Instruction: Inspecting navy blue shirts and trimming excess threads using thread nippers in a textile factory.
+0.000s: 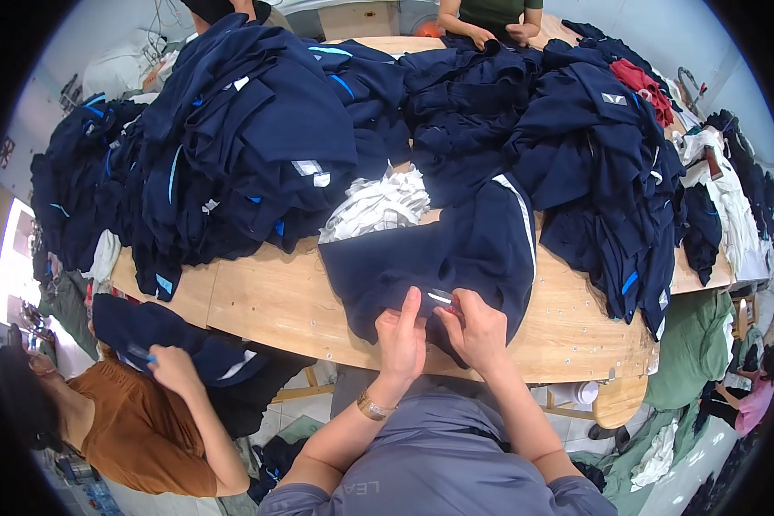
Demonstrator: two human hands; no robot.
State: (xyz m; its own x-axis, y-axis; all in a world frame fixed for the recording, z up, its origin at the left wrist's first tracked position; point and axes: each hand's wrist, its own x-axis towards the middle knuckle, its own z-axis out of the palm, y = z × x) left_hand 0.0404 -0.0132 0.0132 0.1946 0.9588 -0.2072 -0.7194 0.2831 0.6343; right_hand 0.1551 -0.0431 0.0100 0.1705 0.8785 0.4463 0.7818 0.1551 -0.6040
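A navy garment (pixel 456 254) with a white side stripe lies spread on the wooden table (pixel 267 305) in front of me. My left hand (pixel 402 337) pinches its near hem, thumb up beside a small white label (pixel 439 297). My right hand (pixel 476 329) grips the same hem just to the right, fingers closed at the label. Whether a small tool sits in the right hand cannot be told. A gold bracelet is on my left wrist.
Large heaps of navy garments (pixel 241 146) cover the table's left, back and right (pixel 602 172). A bundle of white cloth (pixel 377 206) lies mid-table. A person in an orange top (pixel 138 430) works at my left; another person's hands (pixel 490 36) are across the table.
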